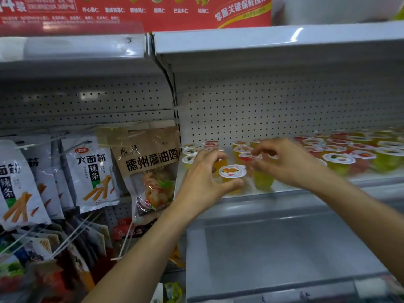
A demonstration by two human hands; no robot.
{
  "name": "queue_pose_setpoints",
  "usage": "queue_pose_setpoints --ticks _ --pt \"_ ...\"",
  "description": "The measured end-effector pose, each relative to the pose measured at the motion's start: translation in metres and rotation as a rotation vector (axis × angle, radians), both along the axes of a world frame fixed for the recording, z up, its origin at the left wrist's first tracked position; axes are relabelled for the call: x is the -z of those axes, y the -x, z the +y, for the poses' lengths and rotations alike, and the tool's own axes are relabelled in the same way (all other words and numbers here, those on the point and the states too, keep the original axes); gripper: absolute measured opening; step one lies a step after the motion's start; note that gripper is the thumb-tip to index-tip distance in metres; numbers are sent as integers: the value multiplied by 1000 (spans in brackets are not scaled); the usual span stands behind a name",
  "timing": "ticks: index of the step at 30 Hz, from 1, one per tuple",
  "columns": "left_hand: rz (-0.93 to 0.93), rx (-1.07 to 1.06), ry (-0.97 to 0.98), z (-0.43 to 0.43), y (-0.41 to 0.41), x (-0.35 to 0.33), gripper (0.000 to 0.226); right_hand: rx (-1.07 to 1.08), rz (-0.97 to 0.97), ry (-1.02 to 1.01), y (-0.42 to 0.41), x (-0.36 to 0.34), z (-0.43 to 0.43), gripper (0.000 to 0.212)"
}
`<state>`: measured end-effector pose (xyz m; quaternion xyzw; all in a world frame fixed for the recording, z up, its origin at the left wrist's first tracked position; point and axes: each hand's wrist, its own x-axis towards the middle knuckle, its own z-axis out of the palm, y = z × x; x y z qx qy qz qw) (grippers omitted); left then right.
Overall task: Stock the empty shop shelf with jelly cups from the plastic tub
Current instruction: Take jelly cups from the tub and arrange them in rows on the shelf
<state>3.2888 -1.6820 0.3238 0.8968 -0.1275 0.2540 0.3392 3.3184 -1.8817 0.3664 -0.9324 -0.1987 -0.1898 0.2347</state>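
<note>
My left grip (pixel 205 178) is curled round a clear orange jelly cup with a white foil lid (pixel 232 171), thumb at its near side and fingers round the back. The cup stands upright near the front left of the white metal shelf with the perforated back panel (pixel 295 189). My right grip (pixel 282 160) comes over from the right, its fingers bent and pinching the lid rim of a clear green jelly cup (pixel 263 180), which stands on the shelf just beside the orange one. Between and behind my two grips stand more jelly cups in yellow and red (pixel 240 149), close together, and a short row of cups (pixel 190 152) stands by the shelf's left end. A bigger crowd of red, yellow and green cups (pixel 349 154) fills the shelf to the right. White packets of spicy snack strips (pixel 91 171) and a brown packet (pixel 148 158) hang on pegs in the bay to the left. A grey lower shelf (pixel 284 248) lies under my forearms.
</note>
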Motion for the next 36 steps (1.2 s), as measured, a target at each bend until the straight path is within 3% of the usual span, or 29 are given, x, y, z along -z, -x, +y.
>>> queue_pose_setpoints --ticks 3,7,20,28,36 --pt "16 -62 -33 -12 -1 3 62 48 -59 105 4 13 0 36" --pt "2 -85 -2 -14 0 4 44 92 -36 154 3 25 6 39" --pt "1 -255 29 45 19 10 34 -157 -4 -75 3 44 61 46" --pt "12 -265 40 42 14 14 38 -193 1 -173 -2 50 63 45" --pt "25 -256 47 38 15 13 37 -149 -15 -130 0 55 67 50"
